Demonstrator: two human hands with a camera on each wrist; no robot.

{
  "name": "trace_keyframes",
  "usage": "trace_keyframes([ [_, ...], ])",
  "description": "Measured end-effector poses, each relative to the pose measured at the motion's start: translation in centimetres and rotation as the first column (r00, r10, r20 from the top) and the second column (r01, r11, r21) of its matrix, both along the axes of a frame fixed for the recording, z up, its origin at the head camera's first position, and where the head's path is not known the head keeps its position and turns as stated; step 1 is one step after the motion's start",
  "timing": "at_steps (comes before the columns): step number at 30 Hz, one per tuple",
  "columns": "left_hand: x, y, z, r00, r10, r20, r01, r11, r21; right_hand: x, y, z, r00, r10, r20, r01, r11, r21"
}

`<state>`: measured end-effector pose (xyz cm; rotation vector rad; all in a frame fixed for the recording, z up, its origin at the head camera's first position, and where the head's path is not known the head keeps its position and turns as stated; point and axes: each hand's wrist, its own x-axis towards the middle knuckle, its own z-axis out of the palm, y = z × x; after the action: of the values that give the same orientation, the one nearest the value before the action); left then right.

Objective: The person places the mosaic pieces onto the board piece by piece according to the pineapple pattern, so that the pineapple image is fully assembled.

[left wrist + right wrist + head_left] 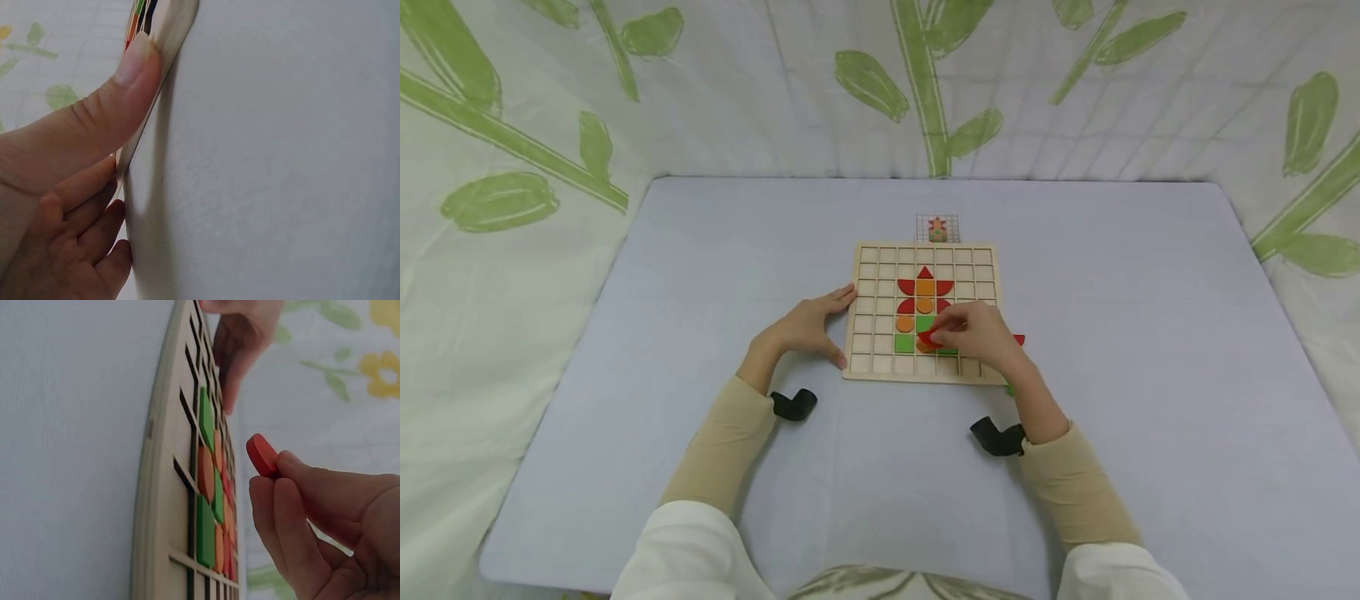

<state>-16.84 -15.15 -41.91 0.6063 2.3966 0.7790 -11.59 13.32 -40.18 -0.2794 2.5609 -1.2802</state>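
Observation:
A wooden grid board (pixel 871 362) lies on the table, with red, orange and green blocks set in its middle squares. My left hand (pixel 801 325) is spread along the board's left edge; in the left wrist view its thumb (pixel 134 69) touches the rim and the fingers lie against the side. Over the lower middle of the board, my right hand (pixel 981 333) pinches a red half-round block (pixel 262 455) between thumb and fingertips. In the right wrist view that block is held clear of the board. Part of the pattern is hidden under this hand.
A small pattern card (pixel 937 227) lies just behind the board. Past the board's right side, partly behind my right hand, are a red block (pixel 1018 340) and a green block (pixel 1011 389). Black wrist-camera mounts (pixel 795 405) stick out near both wrists.

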Motion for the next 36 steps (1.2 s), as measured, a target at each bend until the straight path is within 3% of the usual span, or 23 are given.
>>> trace_keyframes([
  [5, -0.1, 0.0, 0.0, 1.000, -0.002, -0.005, 0.002, 1.000, 0.004, 0.4, -2.1, -0.7, 0.998, 0.060, 0.037, -0.060, 0.998, 0.007],
  [17, -0.2, 0.1, 0.0, 1.000, -0.009, 0.002, 0.009, 1.000, -0.005, 1.2, -3.9, -0.9, 1.000, 0.016, 0.007, -0.017, 0.995, 0.102],
  [29, -0.1, 0.0, -0.2, 1.000, 0.000, 0.000, 0.000, 1.000, -0.001, 1.2, -4.7, -1.0, 1.000, 0.017, 0.021, -0.021, 0.976, 0.217],
  [36, -0.1, 0.0, -0.2, 1.000, 0.002, 0.001, -0.001, 1.000, -0.011, 1.4, -4.6, -0.7, 0.999, 0.031, 0.022, -0.036, 0.973, 0.228],
])
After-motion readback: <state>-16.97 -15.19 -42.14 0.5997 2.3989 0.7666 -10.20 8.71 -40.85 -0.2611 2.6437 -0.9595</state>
